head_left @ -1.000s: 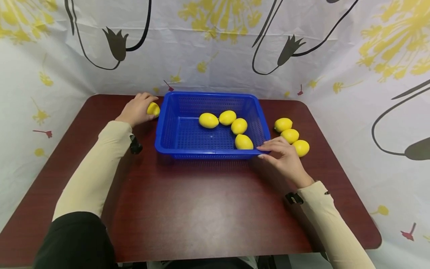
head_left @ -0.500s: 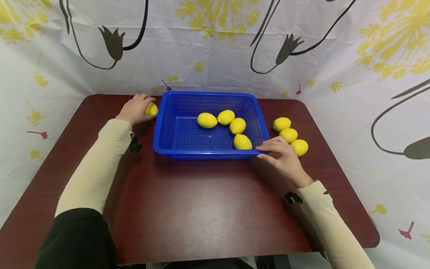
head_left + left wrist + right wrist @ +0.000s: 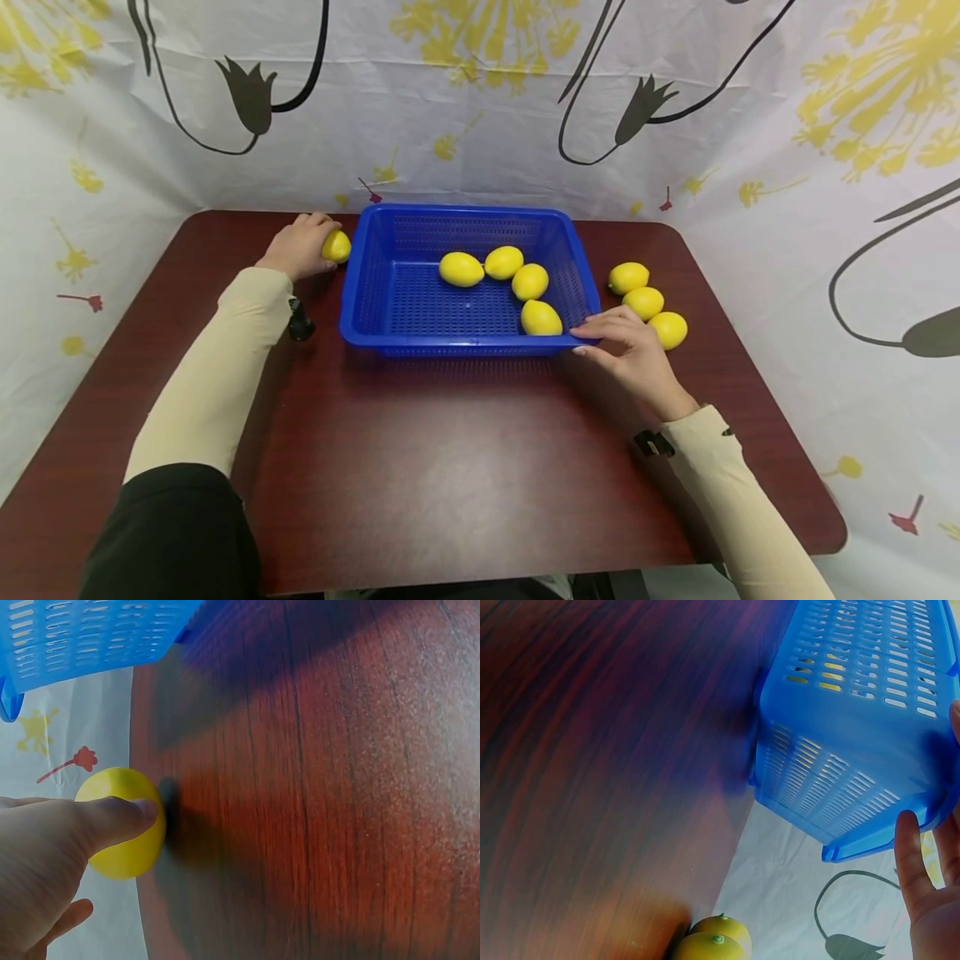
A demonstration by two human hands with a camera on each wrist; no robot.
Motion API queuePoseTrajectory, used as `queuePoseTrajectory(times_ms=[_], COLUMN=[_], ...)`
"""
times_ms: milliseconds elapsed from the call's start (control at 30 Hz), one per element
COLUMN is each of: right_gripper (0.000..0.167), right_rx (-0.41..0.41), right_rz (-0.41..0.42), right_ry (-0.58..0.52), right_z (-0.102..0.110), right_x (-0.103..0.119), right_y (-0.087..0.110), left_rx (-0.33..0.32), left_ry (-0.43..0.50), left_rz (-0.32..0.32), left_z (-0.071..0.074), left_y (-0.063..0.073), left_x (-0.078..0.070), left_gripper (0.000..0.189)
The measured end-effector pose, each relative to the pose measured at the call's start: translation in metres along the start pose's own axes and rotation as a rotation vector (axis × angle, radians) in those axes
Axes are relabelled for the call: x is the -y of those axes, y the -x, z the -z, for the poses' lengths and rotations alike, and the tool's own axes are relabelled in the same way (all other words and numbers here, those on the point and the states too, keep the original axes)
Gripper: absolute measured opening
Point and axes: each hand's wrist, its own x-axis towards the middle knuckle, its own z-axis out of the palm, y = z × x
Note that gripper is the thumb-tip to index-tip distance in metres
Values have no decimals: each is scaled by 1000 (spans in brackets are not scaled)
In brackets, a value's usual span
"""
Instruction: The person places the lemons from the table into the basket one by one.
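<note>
Centres clock on blue basket [image 3: 450,312], head view | clamps yellow lemon [image 3: 338,247] in left grip [image 3: 295,249], just outside basket at 9 o'clock | pinches rim [image 3: 468,342] at 4 o'clock with right grip [image 3: 636,354] | shows four lemons [image 3: 530,282] inside, arced from 12 to 4 o'clock; three lemons [image 3: 642,303] on dark red surface [image 3: 457,467] at 3 o'clock

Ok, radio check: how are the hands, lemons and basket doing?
Left hand grips a lemon beside the blue basket. Right hand holds its near right corner. Four lemons inside, three on table. Left wall between held lemon and interior.
</note>
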Motion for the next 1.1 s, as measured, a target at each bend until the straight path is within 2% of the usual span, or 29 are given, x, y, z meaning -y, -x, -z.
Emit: queuePoseTrajectory(times_ms=[433, 733, 967, 1100], right_gripper=[37, 37, 36, 36], right_rx=[-3, 17, 5, -3], right_rz=[1, -35, -13, -11], right_ry=[-14, -11, -7, -22], right_z=[0, 2, 2, 2], right_x=[2, 3, 5, 5], right_y=[1, 0, -1, -2], left_rx=[50, 154, 163, 182], left_ry=[-18, -35, -30, -18], left_rz=[5, 40, 41, 61], left_z=[4, 14, 18, 17], left_y=[2, 2, 3, 4], left_x=[-5, -16, -20, -21], left_gripper=[64, 65, 53, 56])
